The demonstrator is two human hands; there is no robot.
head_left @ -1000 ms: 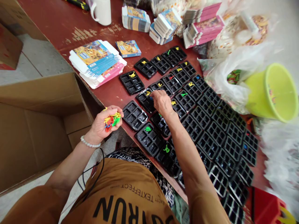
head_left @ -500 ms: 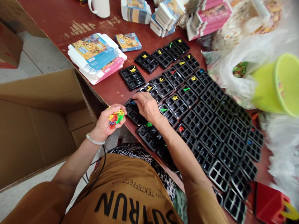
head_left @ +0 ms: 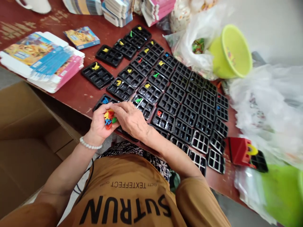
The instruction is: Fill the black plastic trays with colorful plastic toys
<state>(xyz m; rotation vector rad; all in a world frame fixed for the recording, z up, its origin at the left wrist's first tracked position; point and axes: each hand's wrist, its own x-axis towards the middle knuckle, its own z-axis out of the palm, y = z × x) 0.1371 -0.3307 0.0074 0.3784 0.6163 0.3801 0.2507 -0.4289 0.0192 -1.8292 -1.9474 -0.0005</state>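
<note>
My left hand (head_left: 100,124) is cupped shut on a bunch of small plastic toy figures (head_left: 109,118), red, yellow, green and blue. My right hand (head_left: 129,118) lies against it at the table's near edge, its fingertips pinching into that bunch. Several black six-cell trays (head_left: 180,104) cover the red-brown table (head_left: 80,90) in rows. Many far and left trays hold one small figure each, such as a yellow figure (head_left: 96,66), a green figure (head_left: 138,100) and a red figure (head_left: 159,113). The tray by my left hand holds a blue figure (head_left: 105,100).
Flat printed cartons (head_left: 39,58) lie at the left, with more stacks (head_left: 118,11) at the far edge. A lime bucket (head_left: 233,52) and plastic bags (head_left: 265,107) stand at the right. A red object (head_left: 240,151) sits near the right edge. An open cardboard box (head_left: 26,132) stands below left.
My right hand drew back from the trays to the left hand and now picks in the bunch of figures. A blue figure now lies in the nearest left tray. The view swung right.
</note>
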